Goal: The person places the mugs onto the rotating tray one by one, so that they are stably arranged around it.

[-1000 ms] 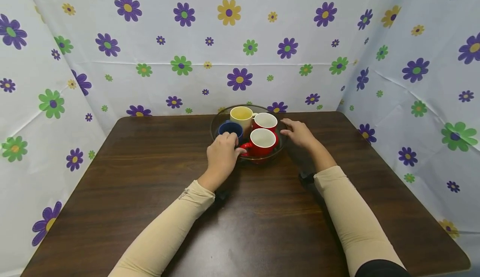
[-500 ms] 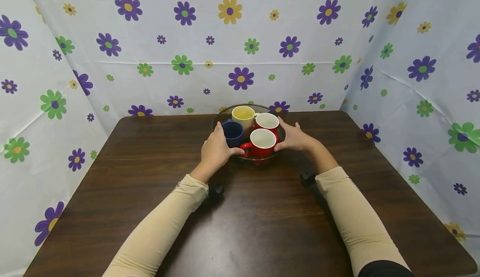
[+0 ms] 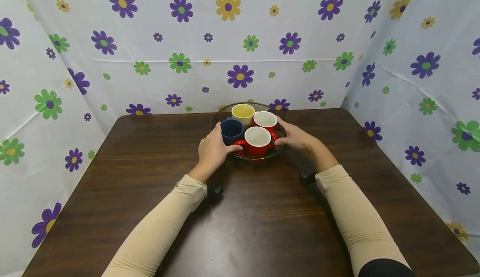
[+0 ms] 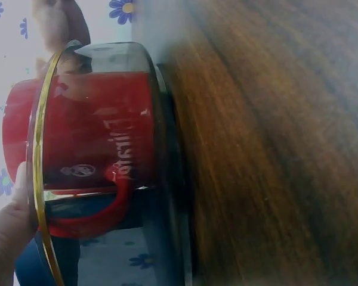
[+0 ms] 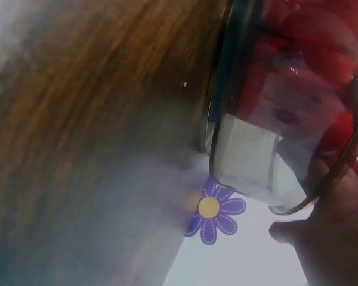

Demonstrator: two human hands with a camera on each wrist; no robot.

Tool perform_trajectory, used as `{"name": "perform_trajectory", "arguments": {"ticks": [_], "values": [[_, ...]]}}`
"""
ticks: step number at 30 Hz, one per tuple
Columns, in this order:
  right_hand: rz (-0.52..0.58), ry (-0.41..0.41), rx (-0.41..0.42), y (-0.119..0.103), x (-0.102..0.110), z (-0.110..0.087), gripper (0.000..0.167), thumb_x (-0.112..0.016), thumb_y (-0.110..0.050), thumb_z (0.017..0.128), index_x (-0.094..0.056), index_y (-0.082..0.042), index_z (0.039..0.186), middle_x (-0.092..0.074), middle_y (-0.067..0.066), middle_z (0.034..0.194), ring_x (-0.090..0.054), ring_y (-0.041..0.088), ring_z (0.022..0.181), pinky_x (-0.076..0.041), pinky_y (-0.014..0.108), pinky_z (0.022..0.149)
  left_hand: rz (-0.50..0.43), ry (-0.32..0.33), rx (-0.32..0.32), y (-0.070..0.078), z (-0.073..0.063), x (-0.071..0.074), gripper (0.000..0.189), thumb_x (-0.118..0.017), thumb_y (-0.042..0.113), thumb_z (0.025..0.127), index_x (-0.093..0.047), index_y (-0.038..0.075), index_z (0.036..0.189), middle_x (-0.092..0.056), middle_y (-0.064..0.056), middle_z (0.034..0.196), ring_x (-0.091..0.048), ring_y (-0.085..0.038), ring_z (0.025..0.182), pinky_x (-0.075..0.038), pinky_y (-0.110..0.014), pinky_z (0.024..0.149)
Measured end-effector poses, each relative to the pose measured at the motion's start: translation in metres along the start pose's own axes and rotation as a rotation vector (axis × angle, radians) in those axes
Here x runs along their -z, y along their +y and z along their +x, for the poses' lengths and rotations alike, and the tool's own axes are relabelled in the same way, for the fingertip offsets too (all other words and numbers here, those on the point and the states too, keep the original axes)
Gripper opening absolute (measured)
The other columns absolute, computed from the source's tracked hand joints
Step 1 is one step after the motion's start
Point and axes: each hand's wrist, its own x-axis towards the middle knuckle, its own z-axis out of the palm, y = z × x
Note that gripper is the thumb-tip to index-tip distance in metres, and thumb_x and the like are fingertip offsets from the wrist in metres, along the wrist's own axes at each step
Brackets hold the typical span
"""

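Note:
A clear glass bowl (image 3: 250, 158) at the table's far edge holds a yellow mug (image 3: 243, 114), a blue mug (image 3: 231, 132) and two red mugs with white insides, the front red mug (image 3: 257, 141) and the back red mug (image 3: 265, 121). My left hand (image 3: 213, 150) curves round the blue mug, its thumb (image 4: 15, 199) above the bowl's rim near the front red mug's handle. My right hand (image 3: 294, 136) curves round the back red mug's right side, with the thumb by its handle. The left fingertips are hidden behind the blue mug.
The brown wooden table (image 3: 255, 218) runs back to a white flowered cloth (image 3: 150, 81) just behind the bowl. Another flowered cloth (image 3: 423, 114) stands on the right. Dark wrist devices sit under both sleeves.
My left hand has moved from the blue mug's front to its left side. My right hand has come in from the right to the back red mug. The front red mug has shifted slightly left.

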Motion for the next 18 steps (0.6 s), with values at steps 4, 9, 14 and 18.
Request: {"name": "perform_trajectory", "arguments": {"ticks": [4, 9, 14, 18], "values": [[0.039, 0.029, 0.035, 0.0023, 0.0007, 0.0032, 0.095, -0.081, -0.01, 0.084, -0.021, -0.002, 0.158, -0.032, 0.023, 0.161, -0.03, 0.041, 0.149, -0.026, 0.054, 0.12, -0.01, 0.018, -0.013, -0.0005, -0.0005, -0.0002, 0.114, -0.089, 0.06, 0.065, -0.043, 0.0, 0.15, -0.063, -0.018, 0.137, -0.064, -0.034, 0.121, -0.049, -0.054, 0.098], [0.027, 0.079, 0.012, 0.0039, -0.0036, 0.0039, 0.096, -0.084, -0.015, 0.082, -0.025, -0.001, 0.156, -0.036, 0.023, 0.159, -0.035, 0.041, 0.146, -0.029, 0.054, 0.119, -0.028, 0.02, -0.023, -0.0017, 0.0002, -0.0005, 0.111, -0.089, 0.059, 0.066, -0.044, 0.001, 0.148, -0.063, -0.018, 0.137, -0.063, -0.033, 0.121, -0.05, -0.055, 0.097], [0.01, 0.092, 0.013, 0.0037, -0.0047, 0.0041, 0.096, -0.084, -0.016, 0.082, -0.023, 0.0, 0.155, -0.036, 0.025, 0.158, -0.036, 0.042, 0.145, -0.029, 0.054, 0.119, -0.073, 0.017, -0.028, -0.0048, 0.0019, 0.0001, 0.105, -0.09, 0.056, 0.066, -0.045, 0.003, 0.145, -0.064, -0.017, 0.132, -0.064, -0.034, 0.115, -0.055, -0.054, 0.093], [0.012, 0.082, 0.009, 0.0028, -0.0046, 0.0036, 0.1, -0.084, -0.02, 0.081, -0.02, 0.003, 0.155, -0.034, 0.027, 0.158, -0.035, 0.043, 0.146, -0.028, 0.055, 0.119, -0.098, -0.025, -0.046, -0.01, 0.0055, 0.0017, 0.105, -0.091, 0.056, 0.067, -0.043, 0.002, 0.144, -0.06, -0.018, 0.132, -0.06, -0.035, 0.118, -0.054, -0.054, 0.095]]}}
